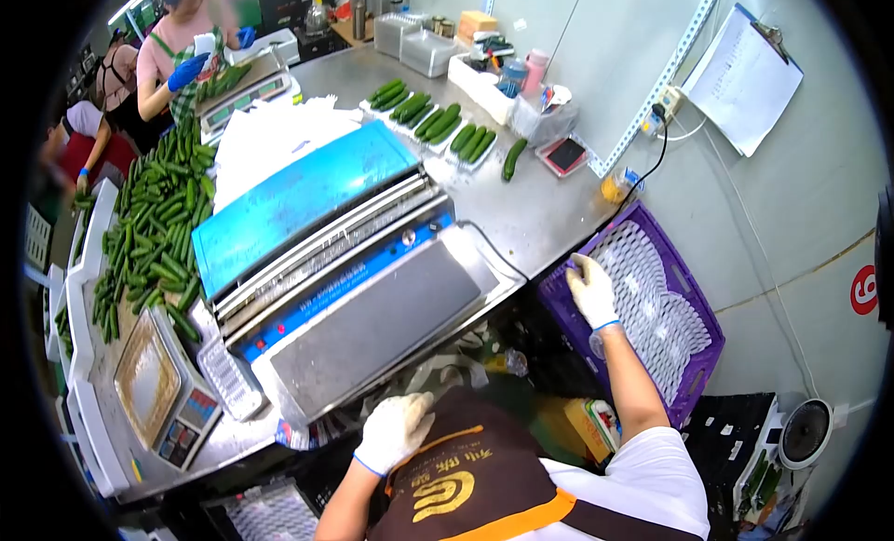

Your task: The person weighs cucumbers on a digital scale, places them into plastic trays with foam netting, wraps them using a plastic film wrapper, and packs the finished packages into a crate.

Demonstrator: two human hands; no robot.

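Observation:
My left hand, in a white glove, hovers in front of the dark apron, its fingers loosely bent and nothing seen in them. To the right, my right hand, gloved the same way, reaches over the upper left part of a purple crate. Its fingers are slightly apart near the rim; whether they touch it is unclear. Grey-white netted liner covers the crate's inside. Between my hands and the counter's far side stands a wrapping machine with a blue cover and a flat dark plate.
A big pile of cucumbers lies left of the machine. Trays of cucumbers and one loose cucumber rest on the metal counter. A scale stands at lower left. Across the counter a co-worker wears blue gloves.

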